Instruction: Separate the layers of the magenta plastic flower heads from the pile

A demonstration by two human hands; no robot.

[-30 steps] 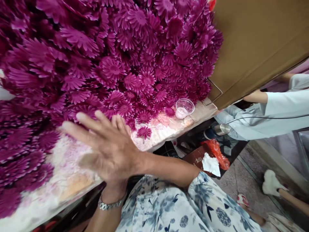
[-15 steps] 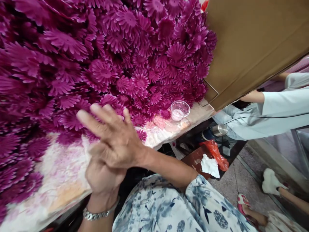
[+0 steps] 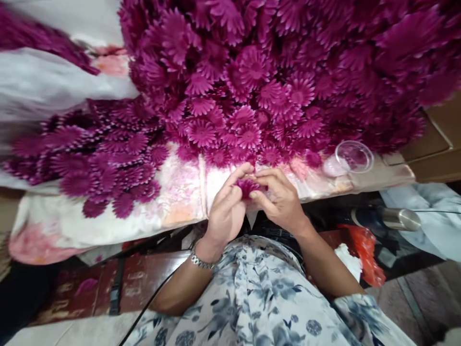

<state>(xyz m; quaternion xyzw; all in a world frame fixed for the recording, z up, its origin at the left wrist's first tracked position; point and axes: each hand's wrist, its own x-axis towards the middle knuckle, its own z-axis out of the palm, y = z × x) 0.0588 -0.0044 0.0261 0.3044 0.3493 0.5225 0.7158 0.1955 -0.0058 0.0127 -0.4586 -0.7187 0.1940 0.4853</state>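
A big heap of magenta fabric flowers (image 3: 273,72) covers the table, which is spread with a stained pale cloth (image 3: 173,202). At the table's near edge, my left hand (image 3: 225,214) and my right hand (image 3: 283,202) meet around one magenta flower (image 3: 247,186). Fingertips of both hands pinch it between them. A metal watch band (image 3: 201,261) sits on my left wrist. A smaller patch of the same flowers (image 3: 108,163) lies to the left of my hands.
A clear plastic cup (image 3: 353,157) stands on the cloth right of my hands. Brown cardboard (image 3: 439,139) sits at the far right. Below the table edge lie a steel bottle (image 3: 396,218), a red plastic bag (image 3: 367,247) and white paper (image 3: 347,257).
My hands were pressed flat together with fingers spread over the cloth; now they have parted and pinch one flower between them. The view has swung left, and the other person is out of frame.
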